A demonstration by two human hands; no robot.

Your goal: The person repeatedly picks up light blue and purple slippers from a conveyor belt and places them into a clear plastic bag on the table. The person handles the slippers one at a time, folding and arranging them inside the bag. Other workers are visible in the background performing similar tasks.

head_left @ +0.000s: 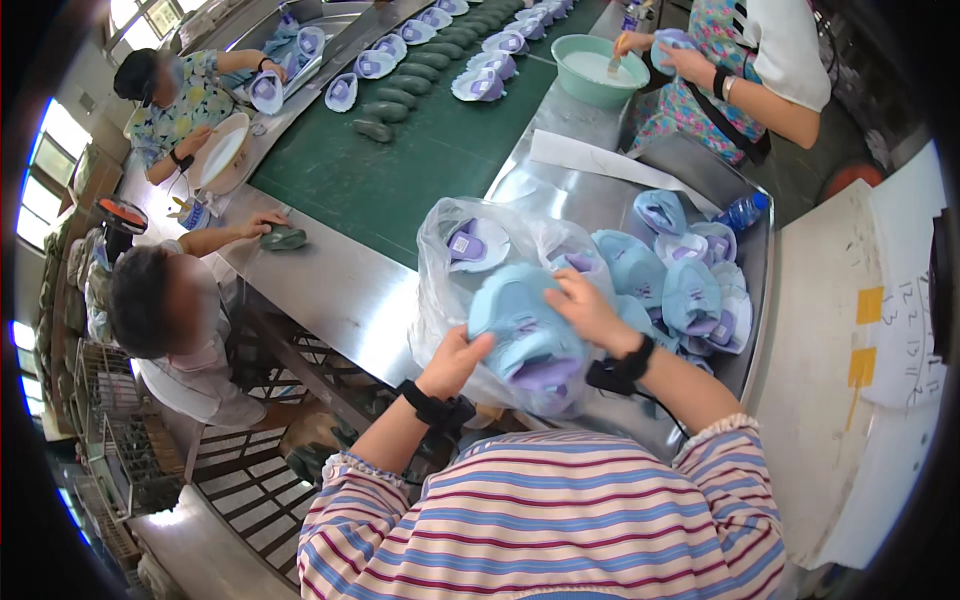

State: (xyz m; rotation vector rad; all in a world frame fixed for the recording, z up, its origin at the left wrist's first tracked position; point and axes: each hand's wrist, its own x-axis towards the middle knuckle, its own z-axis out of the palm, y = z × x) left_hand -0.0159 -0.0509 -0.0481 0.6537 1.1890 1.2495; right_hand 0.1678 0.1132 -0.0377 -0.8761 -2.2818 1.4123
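Note:
Between my two hands, in front of my chest, is a light blue shoe upper (522, 318) with purple lining, slightly blurred. My left hand (452, 362) is closed on its left edge, thumb on top. On its upper right side, my right hand (588, 308) grips the edge with bent fingers. Beneath and behind the upper lies a clear plastic bag (428, 262), with another white and purple upper (477, 246) in it. Just right of my right hand, several more blue and purple uppers (690, 295) are heaped in a metal tray (762, 290).
A green conveyor belt (330, 190) carries rows of dark green shoe lasts (388, 110) and purple-white uppers (478, 84). Co-workers sit at left and stand at far right. A pale green basin (598, 92) holds whitish liquid. A blue-capped bottle (740, 212) lies by the tray's far corner.

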